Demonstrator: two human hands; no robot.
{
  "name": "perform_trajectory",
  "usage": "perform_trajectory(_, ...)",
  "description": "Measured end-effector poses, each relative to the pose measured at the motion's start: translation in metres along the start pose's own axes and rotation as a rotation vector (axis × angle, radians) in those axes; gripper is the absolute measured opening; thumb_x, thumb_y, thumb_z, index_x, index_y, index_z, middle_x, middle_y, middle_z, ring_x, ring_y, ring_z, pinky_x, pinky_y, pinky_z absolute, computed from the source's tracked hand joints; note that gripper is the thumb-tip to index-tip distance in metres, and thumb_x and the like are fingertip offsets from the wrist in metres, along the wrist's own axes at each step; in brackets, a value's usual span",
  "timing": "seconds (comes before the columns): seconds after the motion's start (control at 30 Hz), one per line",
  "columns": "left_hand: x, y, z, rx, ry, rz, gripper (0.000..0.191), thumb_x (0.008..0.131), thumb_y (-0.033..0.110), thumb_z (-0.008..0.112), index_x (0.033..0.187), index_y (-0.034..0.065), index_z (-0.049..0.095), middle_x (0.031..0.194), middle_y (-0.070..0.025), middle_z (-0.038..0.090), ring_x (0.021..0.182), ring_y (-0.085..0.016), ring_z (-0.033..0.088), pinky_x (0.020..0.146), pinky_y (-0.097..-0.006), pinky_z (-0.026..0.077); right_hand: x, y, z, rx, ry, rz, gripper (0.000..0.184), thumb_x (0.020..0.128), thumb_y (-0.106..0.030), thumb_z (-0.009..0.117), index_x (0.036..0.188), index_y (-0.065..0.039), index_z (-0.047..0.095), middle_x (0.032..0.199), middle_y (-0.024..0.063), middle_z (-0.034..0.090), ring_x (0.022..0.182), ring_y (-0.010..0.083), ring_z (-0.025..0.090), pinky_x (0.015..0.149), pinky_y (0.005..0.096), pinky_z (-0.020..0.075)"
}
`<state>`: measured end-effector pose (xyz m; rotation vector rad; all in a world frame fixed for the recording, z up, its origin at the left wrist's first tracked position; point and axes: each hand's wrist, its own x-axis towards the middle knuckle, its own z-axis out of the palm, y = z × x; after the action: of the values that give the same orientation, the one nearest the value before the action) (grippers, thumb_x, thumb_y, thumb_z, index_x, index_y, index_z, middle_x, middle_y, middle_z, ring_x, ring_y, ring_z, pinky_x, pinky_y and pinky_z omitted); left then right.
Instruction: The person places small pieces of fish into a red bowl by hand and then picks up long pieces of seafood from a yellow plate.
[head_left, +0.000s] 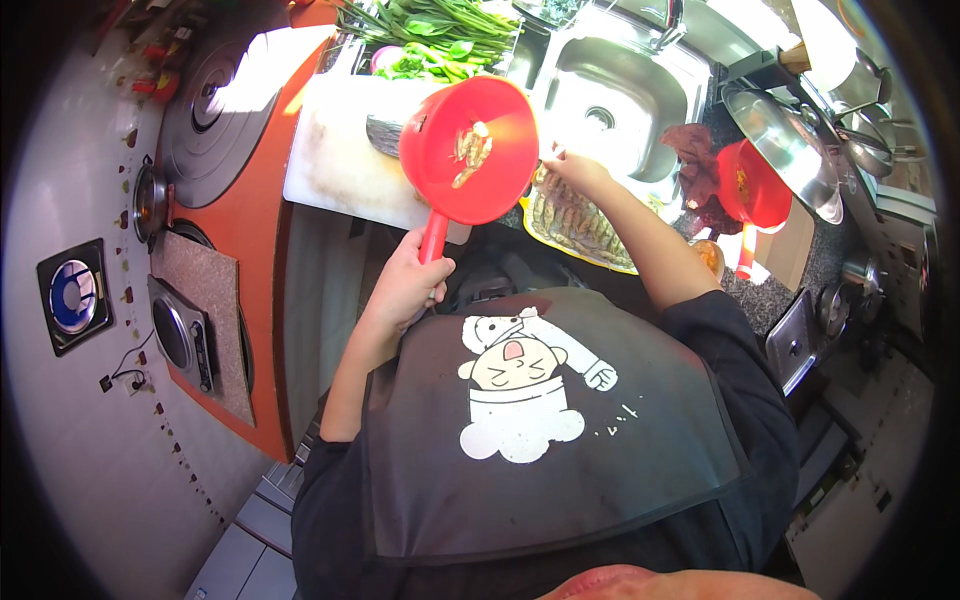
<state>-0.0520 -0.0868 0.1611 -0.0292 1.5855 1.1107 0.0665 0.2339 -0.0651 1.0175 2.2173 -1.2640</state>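
My left hand grips the handle of a red plastic water scoop, its bowl tilted toward me. A few shrimp lie together inside the bowl. Just past the scoop's right rim is my right hand, above the far left part of a yellow-rimmed tray. Rows of raw shrimp fill that tray, partly hidden under my right forearm. Glare and the scoop's edge obscure my right fingertips, so whether they hold something is unclear. Beneath the scoop lies a white cutting board, with a cleaver blade partly covered by the bowl.
A steel sink lies beyond the tray. Green vegetables are heaped behind the board. To the right are a second red scoop, a dark red cloth and a leaning steel basin. An orange counter runs along the left.
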Motion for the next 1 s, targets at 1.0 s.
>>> perform_trajectory(1.0, -0.014, 0.006, -0.004, 0.198, -0.058, 0.017, 0.056, 0.093, 0.009, 0.066, 0.143, 0.0027, 0.043, 0.076, 0.0001, 0.057, 0.053, -0.008, 0.056, 0.045, -0.0244, 0.04, -0.052, -0.155, 0.0, -0.421, 0.376, -0.74, 0.028, 0.085, -0.016, 0.075, 0.111, -0.013, 0.068, 0.106, 0.009, 0.067, 0.096, 0.0308, 0.068, 0.078, 0.0433, 0.0566)
